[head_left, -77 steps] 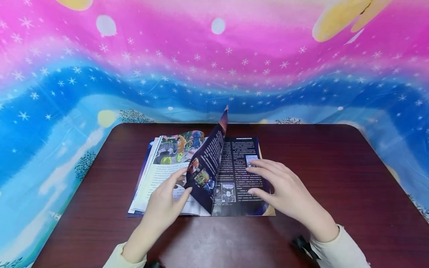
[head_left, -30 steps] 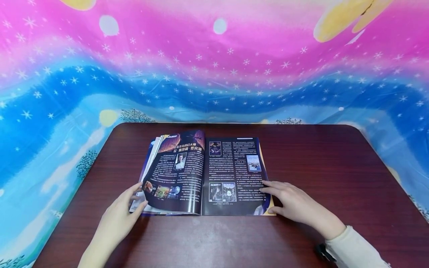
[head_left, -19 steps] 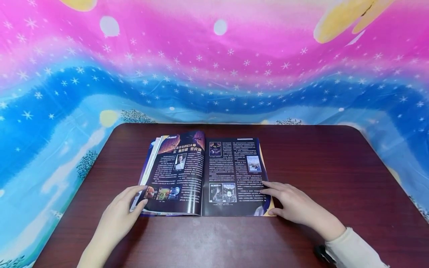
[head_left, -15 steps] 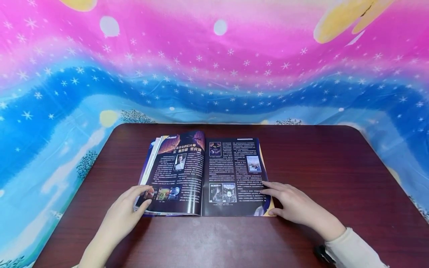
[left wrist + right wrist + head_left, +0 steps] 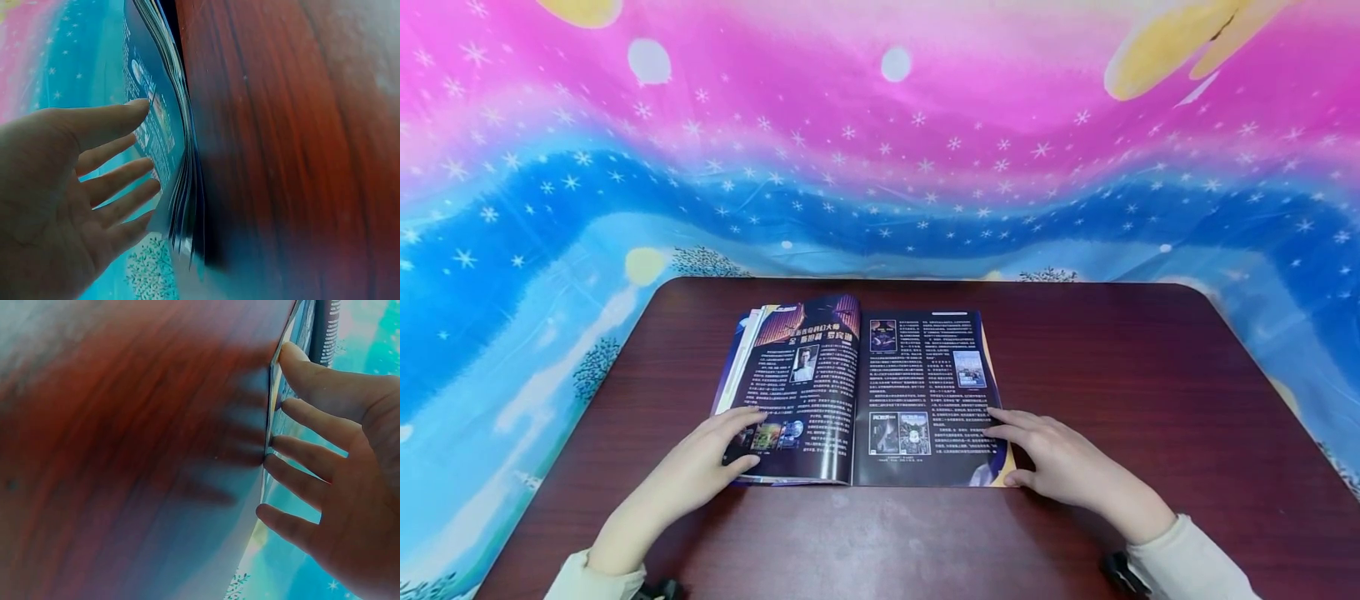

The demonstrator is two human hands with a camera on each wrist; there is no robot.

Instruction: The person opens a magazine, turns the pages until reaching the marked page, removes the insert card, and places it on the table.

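An open magazine point(image 5: 898, 467) with dark printed pages lies on the brown table. My left hand point(image 5: 700, 462) rests at the lower left of its left page, fingers spread and thumb near the bottom edge. In the left wrist view, that hand's fingertips point(image 5: 153, 169) touch the page beside the fanned stack of sheets. At the lower right corner of the right page is my right hand point(image 5: 1067, 462), its fingers extended over the outer edge. The right wrist view shows its thumb point(image 5: 294, 359) and fingertips along the magazine's thin edge. Neither hand grips a page.
The brown wooden table point(image 5: 1120, 358) extends around the magazine on all sides. Behind it hangs a pink and blue cloth point(image 5: 925, 158) with printed snowflakes. Dark straps point(image 5: 1123, 575) show at both wrists, by the pale sleeves point(image 5: 1195, 558).
My left hand turned a lifted page over to the left, moved to the left edge, then slid inward onto the page. My right hand shifted down to the lower right edge and stayed.
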